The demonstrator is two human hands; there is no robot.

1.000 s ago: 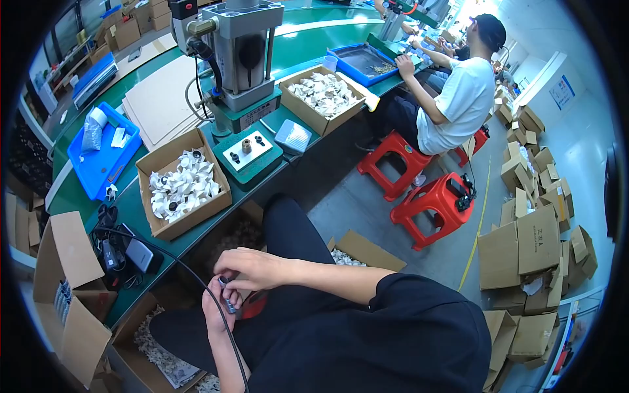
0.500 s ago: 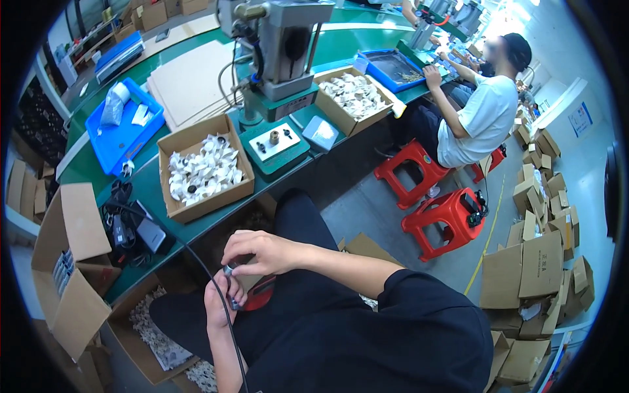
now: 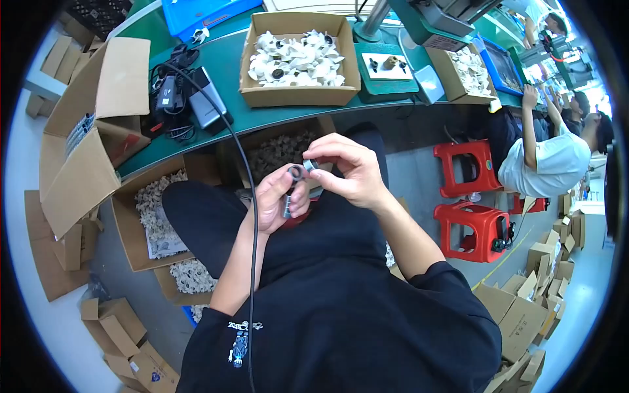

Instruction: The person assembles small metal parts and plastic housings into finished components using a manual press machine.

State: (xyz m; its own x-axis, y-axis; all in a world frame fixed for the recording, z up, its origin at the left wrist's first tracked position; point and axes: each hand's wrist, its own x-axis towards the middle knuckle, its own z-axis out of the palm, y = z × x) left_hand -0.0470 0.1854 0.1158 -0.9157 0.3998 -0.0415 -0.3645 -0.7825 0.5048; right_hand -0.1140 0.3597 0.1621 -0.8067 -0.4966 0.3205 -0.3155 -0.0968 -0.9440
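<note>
Over my lap, my left hand (image 3: pixel 267 202) pinches a small dark-rimmed metal ring (image 3: pixel 296 172) between thumb and forefinger. A slim silvery metal piece (image 3: pixel 287 207) shows among its lower fingers; its kind is not clear. Right beside the ring, my right hand (image 3: pixel 354 171) holds a short silvery metal cylinder (image 3: pixel 310 165) between thumb and fingertips. The ring and the cylinder are nearly touching. A black cable (image 3: pixel 247 170) hangs down in front of my left forearm.
On the green bench (image 3: pixel 242 124) stand a box of white finned parts (image 3: pixel 300 95), a press fixture (image 3: pixel 386 69) and adapters with cables (image 3: pixel 171 98). An open carton (image 3: pixel 121 78) is at left. Red stools (image 3: pixel 468 229) and a seated co-worker (image 3: pixel 550 154) are at right.
My view has swung, so the bench sits higher and further left things show. My hands, close together before, now hold the ring and the cylinder slightly apart, with the ring's opening visible.
</note>
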